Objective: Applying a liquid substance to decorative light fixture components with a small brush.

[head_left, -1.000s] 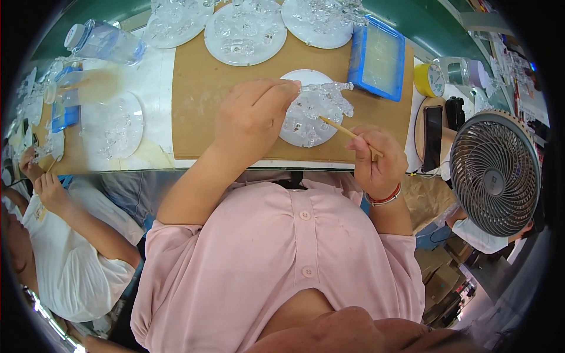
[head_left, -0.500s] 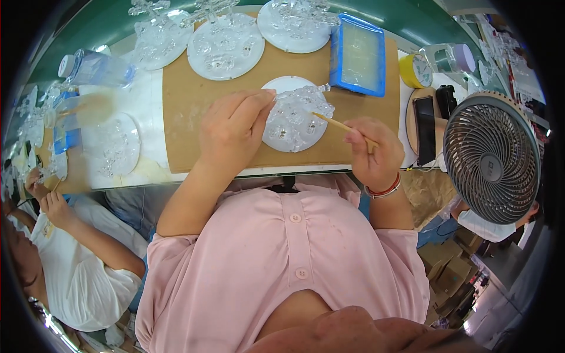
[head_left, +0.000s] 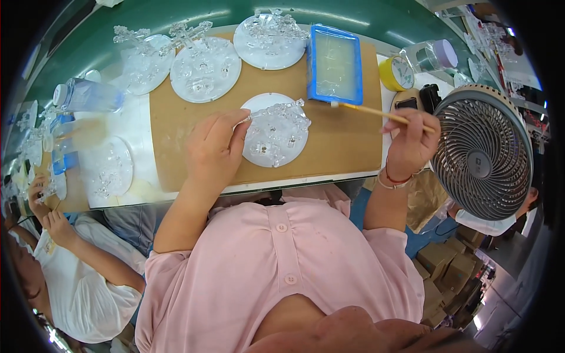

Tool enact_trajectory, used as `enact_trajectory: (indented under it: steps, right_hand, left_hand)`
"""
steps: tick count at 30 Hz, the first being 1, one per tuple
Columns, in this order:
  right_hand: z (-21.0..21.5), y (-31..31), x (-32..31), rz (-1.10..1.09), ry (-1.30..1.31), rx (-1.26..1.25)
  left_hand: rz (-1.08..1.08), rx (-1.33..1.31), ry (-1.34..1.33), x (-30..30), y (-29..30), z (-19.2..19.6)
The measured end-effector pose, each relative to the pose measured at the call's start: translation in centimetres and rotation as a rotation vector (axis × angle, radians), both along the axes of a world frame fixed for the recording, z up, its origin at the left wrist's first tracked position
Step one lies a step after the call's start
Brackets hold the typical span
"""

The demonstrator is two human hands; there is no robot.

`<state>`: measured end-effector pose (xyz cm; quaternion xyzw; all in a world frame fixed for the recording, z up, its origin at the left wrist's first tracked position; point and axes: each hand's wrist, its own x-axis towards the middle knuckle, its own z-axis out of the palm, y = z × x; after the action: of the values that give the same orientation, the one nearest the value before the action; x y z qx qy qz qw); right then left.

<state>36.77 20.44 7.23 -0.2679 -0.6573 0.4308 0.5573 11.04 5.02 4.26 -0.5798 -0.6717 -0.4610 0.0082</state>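
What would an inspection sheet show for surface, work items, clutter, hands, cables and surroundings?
Surface: brown board on a white tabletop.
Work items: clear branching piece over a white disc bearing clear parts; wooden stick, pale tip at the near edge of the blue tray, contact unclear.
Clutter: three laden discs behind, yellow tub, purple-capped bottle.
Hands: left hand pinches the clear branching piece; right hand grips the wooden stick.
Cables: nothing clearly seen.
Surroundings: grey fan right, co-worker left, cardboard boxes lower right.

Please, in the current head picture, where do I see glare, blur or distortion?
Head view, throughout: pale glare streaks the green surface; small highlights speckle the clear piece at the left hand; a brownish smear at left is blurred; the table's front edge bends; corners go black.
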Motion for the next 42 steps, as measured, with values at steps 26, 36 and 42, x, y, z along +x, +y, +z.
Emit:
enact_trajectory:
  steps: [26,36,42]
  right_hand:
    - [-1.4,0.2,-0.9,-0.168,-0.210,0.065]
    - [-1.4,-6.1,0.0,0.009,-0.137,0.138]
    - [-2.1,-6.4,-2.1,0.125,-0.457,0.414]
  left_hand:
    - [0.004,-0.026,-0.107,0.3,0.6,0.1]
    - [-0.004,-0.040,-0.099,0.2,0.6,0.1]
    - [0.006,-0.047,-0.090,0.3,0.6,0.1]
